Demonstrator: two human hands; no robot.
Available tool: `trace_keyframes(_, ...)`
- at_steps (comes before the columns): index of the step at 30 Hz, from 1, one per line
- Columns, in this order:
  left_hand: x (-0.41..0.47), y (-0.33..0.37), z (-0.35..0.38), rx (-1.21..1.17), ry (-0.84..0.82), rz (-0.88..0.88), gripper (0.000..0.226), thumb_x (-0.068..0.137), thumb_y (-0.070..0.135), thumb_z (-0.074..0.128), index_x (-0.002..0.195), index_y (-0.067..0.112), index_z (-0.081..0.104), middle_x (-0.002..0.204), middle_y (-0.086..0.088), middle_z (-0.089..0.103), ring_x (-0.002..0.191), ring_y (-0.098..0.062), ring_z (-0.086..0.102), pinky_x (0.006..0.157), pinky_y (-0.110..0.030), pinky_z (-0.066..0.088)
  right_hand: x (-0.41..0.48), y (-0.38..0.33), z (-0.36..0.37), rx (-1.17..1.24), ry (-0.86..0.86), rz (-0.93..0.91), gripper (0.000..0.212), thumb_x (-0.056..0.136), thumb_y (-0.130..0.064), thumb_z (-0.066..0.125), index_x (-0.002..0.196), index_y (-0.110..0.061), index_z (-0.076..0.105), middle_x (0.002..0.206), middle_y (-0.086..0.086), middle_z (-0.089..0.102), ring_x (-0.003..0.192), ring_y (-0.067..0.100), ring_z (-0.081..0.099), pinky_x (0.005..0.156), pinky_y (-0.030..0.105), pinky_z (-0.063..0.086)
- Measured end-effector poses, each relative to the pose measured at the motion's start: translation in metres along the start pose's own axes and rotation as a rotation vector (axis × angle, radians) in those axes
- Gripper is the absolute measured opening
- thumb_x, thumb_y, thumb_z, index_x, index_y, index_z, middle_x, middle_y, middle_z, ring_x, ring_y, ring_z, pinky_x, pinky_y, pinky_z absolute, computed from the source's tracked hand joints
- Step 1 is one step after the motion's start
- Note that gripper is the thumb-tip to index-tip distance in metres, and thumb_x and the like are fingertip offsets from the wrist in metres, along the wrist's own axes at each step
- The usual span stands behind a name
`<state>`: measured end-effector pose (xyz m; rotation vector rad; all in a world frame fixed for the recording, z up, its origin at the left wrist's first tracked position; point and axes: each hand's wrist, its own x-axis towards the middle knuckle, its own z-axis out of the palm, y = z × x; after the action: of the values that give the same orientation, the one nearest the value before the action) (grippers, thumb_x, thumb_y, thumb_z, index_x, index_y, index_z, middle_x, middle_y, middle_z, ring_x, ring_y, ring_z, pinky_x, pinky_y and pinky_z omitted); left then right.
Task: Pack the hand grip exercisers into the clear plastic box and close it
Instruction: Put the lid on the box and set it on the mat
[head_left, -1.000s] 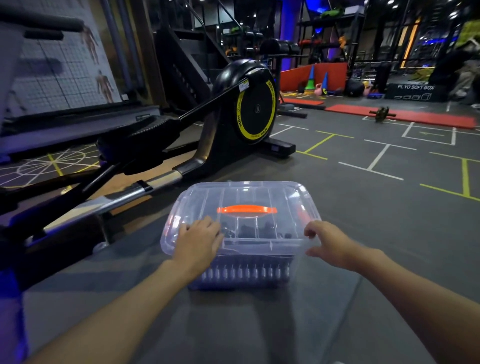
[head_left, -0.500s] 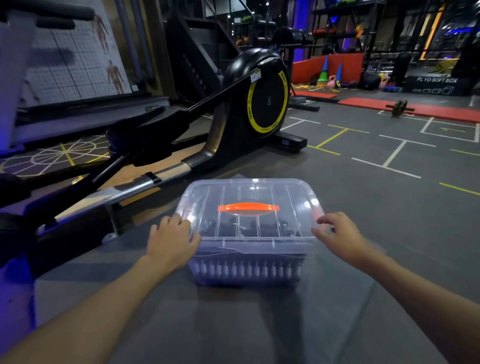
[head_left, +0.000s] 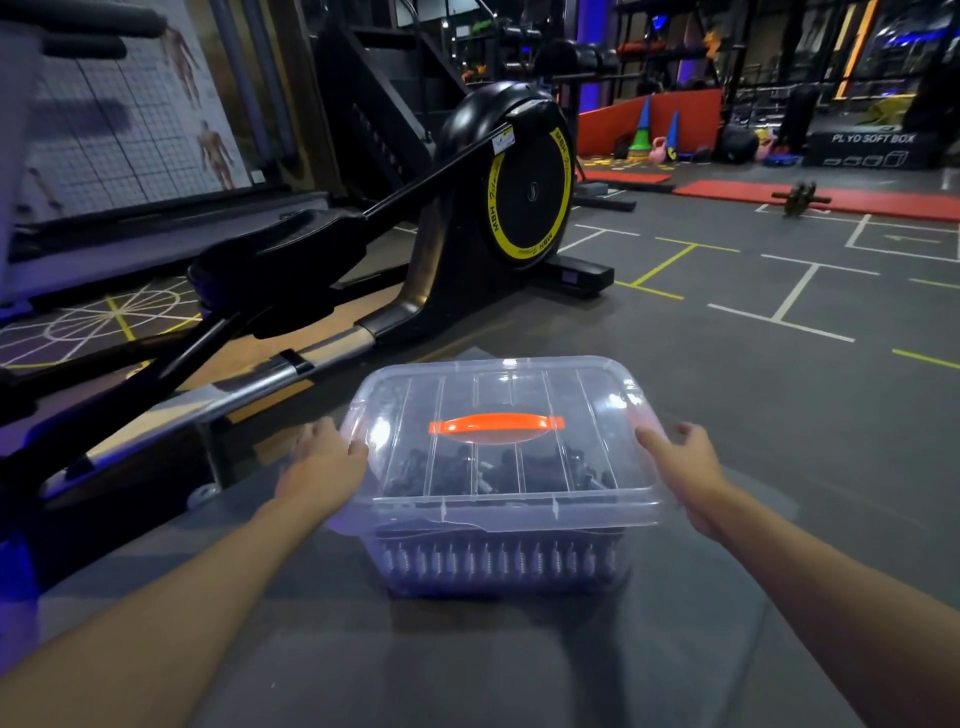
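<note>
Head view: left hand, right hand, grips open, at lid edges (machine close left).

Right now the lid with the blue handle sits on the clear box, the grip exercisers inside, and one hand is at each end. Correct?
Not quite. The head view shows the handle is orange, not blue. The rest stands: the lid sits on the clear box, the grip exercisers lie inside, and the left hand and right hand are at its two ends.
</note>
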<state>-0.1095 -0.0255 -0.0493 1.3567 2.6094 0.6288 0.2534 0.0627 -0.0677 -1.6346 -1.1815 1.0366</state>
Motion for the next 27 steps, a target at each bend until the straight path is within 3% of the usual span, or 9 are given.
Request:
trace_keyframes(2, 0.009, -0.004, 0.008, -0.046, -0.017, -0.096, 0.050, 0.096, 0.031, 0.046, 0.131, -0.003, 0.050, 0.134, -0.025, 0.051, 0.117, -0.039, 0.052, 0.098, -0.045, 0.042, 0.004, 0.001, 0.001, 0.051, 0.017, 0.004, 0.074, 0.088, -0.025, 0.069, 0.148, -0.010, 0.028, 0.135, 0.012, 0.047, 0.115, 0.029, 0.053, 0.093, 0.037, 0.043)
trace_keyframes(5, 0.014, -0.011, 0.020, -0.140, -0.016, -0.218, 0.050, 0.093, 0.037, 0.047, 0.113, -0.005, 0.065, 0.113, -0.027, 0.064, 0.101, -0.039, 0.061, 0.085, -0.040, 0.046, 0.006, 0.002, 0.002, 0.043, 0.080, -0.066, 0.076, 0.078, -0.019, 0.076, 0.143, -0.017, 0.036, 0.124, 0.006, 0.056, 0.104, 0.025, 0.060, 0.096, 0.046, 0.050)
trace_keyframes(8, 0.017, -0.015, 0.024, -0.136, -0.049, -0.210, 0.052, 0.094, 0.041, 0.044, 0.110, -0.004, 0.066, 0.110, -0.027, 0.065, 0.098, -0.039, 0.060, 0.080, -0.039, 0.043, 0.004, -0.001, 0.001, -0.060, 0.098, -0.162, 0.072, 0.075, -0.018, 0.075, 0.139, -0.019, 0.042, 0.118, 0.001, 0.059, 0.101, 0.023, 0.062, 0.092, 0.048, 0.052)
trace_keyframes(12, 0.016, -0.013, 0.022, -0.167, -0.027, -0.204, 0.047, 0.094, 0.037, 0.046, 0.103, -0.005, 0.067, 0.102, -0.026, 0.064, 0.083, -0.033, 0.053, 0.074, -0.036, 0.040, 0.002, 0.000, -0.001, -0.111, 0.097, -0.150, 0.079, 0.078, -0.023, 0.073, 0.148, -0.016, 0.034, 0.138, 0.006, 0.052, 0.120, 0.025, 0.055, 0.102, 0.046, 0.046)
trace_keyframes(14, 0.013, -0.013, 0.022, -0.202, -0.012, -0.199, 0.044, 0.092, 0.037, 0.049, 0.100, -0.003, 0.067, 0.098, -0.024, 0.065, 0.084, -0.035, 0.057, 0.074, -0.037, 0.043, 0.002, 0.002, -0.001, -0.112, 0.096, -0.123, 0.083, 0.078, -0.028, 0.073, 0.149, -0.016, 0.032, 0.136, 0.006, 0.055, 0.120, 0.026, 0.056, 0.103, 0.045, 0.045)
trace_keyframes(17, 0.008, -0.011, 0.019, -0.238, 0.035, -0.162, 0.040, 0.090, 0.032, 0.052, 0.108, -0.002, 0.063, 0.107, -0.027, 0.064, 0.098, -0.041, 0.059, 0.086, -0.044, 0.048, 0.002, 0.002, -0.002, -0.122, 0.107, -0.158, 0.076, 0.077, -0.026, 0.072, 0.145, -0.023, 0.038, 0.112, -0.002, 0.065, 0.103, 0.023, 0.062, 0.095, 0.042, 0.050)
trace_keyframes(21, -0.001, -0.004, 0.015, -0.227, 0.091, -0.139, 0.046, 0.093, 0.024, 0.052, 0.126, -0.007, 0.051, 0.128, -0.029, 0.046, 0.111, -0.044, 0.052, 0.099, -0.046, 0.040, 0.001, 0.001, -0.002, -0.087, 0.125, -0.173, 0.064, 0.077, -0.021, 0.072, 0.134, -0.025, 0.044, 0.107, -0.003, 0.066, 0.094, 0.021, 0.064, 0.086, 0.039, 0.053)
trace_keyframes(24, -0.006, -0.003, 0.014, -0.216, 0.122, -0.092, 0.048, 0.093, 0.021, 0.053, 0.131, -0.008, 0.047, 0.131, -0.029, 0.043, 0.115, -0.044, 0.050, 0.100, -0.046, 0.038, 0.002, 0.001, -0.002, -0.104, 0.134, -0.199, 0.053, 0.077, -0.019, 0.072, 0.124, -0.022, 0.049, 0.103, -0.003, 0.065, 0.093, 0.022, 0.064, 0.084, 0.039, 0.053)
trace_keyframes(27, -0.003, -0.007, 0.016, -0.217, 0.128, -0.069, 0.041, 0.090, 0.024, 0.053, 0.120, -0.005, 0.056, 0.119, -0.029, 0.056, 0.106, -0.044, 0.055, 0.092, -0.046, 0.044, 0.002, 0.001, -0.002, -0.136, 0.139, -0.222, 0.044, 0.078, -0.017, 0.071, 0.118, -0.019, 0.052, 0.099, -0.003, 0.064, 0.093, 0.022, 0.062, 0.084, 0.038, 0.053)
